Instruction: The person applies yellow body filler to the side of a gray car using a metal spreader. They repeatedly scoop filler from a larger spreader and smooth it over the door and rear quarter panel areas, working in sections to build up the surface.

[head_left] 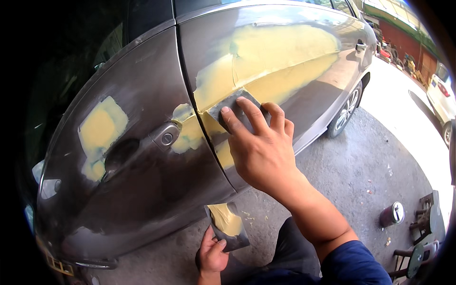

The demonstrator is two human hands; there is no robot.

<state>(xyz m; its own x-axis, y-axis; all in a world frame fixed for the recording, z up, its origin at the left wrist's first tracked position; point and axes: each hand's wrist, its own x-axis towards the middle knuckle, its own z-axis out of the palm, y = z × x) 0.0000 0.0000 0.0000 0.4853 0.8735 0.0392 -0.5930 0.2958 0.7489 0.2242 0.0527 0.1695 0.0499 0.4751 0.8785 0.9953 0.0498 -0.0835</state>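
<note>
My right hand (pixel 260 147) presses a dark flat spreader (pixel 230 107) against the car's rear door (pixel 308 107), close to the gap between the two doors. Fingertips lie spread across the spreader's back, and its edge touches a broad patch of yellow body filler (pixel 280 52). Lower down, my left hand (pixel 213 254) grips a dark square plate (pixel 237 244) by its side, the thumb on top. A smear of the same yellow filler (pixel 226 220) lies on that plate. Smaller filler patches (pixel 105 124) mark the front door (pixel 152 204) around its handle (pixel 166 137).
A can (pixel 392 214) stands on the concrete floor (pixel 332 190) at right, near small dark stools (pixel 413 259). The car's rear wheel (pixel 346 110) is beyond the door. A white vehicle (pixel 441 95) and piled items against a red wall (pixel 406 42) are farther off.
</note>
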